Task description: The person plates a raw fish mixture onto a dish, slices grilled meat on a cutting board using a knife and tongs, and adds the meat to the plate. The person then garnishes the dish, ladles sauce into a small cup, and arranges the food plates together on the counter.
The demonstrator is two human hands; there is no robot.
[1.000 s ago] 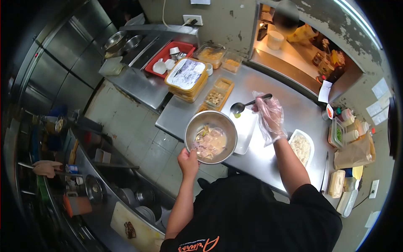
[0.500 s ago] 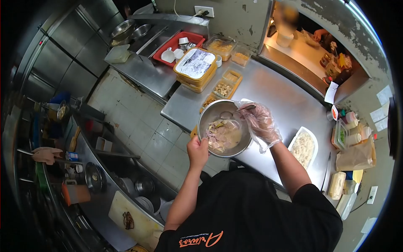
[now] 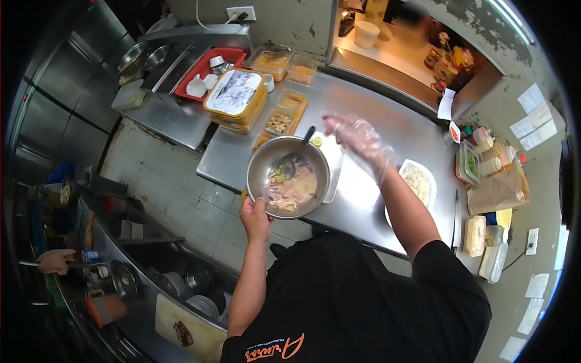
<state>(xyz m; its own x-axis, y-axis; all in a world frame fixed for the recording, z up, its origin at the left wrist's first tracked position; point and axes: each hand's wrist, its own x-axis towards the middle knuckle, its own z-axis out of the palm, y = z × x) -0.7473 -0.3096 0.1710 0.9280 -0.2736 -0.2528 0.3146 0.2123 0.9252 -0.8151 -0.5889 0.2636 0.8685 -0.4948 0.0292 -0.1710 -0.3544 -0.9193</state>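
A steel mixing bowl (image 3: 252, 172) holds sliced pinkish meat and onion-like strips in pale liquid. My left hand (image 3: 256, 219) grips its near-left rim, thumb over the edge. A spoon (image 3: 309, 134) leans inside the bowl, its dark handle sticking out past the far rim. My right hand (image 3: 362, 144), in a clear plastic glove, hovers to the right of the handle with fingers stretched out, holding nothing. Below it, partly hidden by the bowl, lies a white board or tray (image 3: 334, 168) with a green citrus piece (image 3: 316, 141). A white dish of white food (image 3: 417, 184) sits beside my right forearm.
Tubs (image 3: 237, 91) are stacked beyond the bowl, near a red tray (image 3: 187, 86) and containers of toppings (image 3: 279, 123). At right are a knife (image 3: 456, 221), squeeze bottles (image 3: 491, 164) and a paper bag (image 3: 499, 189). A cutting board (image 3: 187, 327) lies behind at left.
My right hand has let go of the spoon and moved off to the right of it. The spoon now leans in the bowl. My left hand still grips the bowl. The view has shifted.
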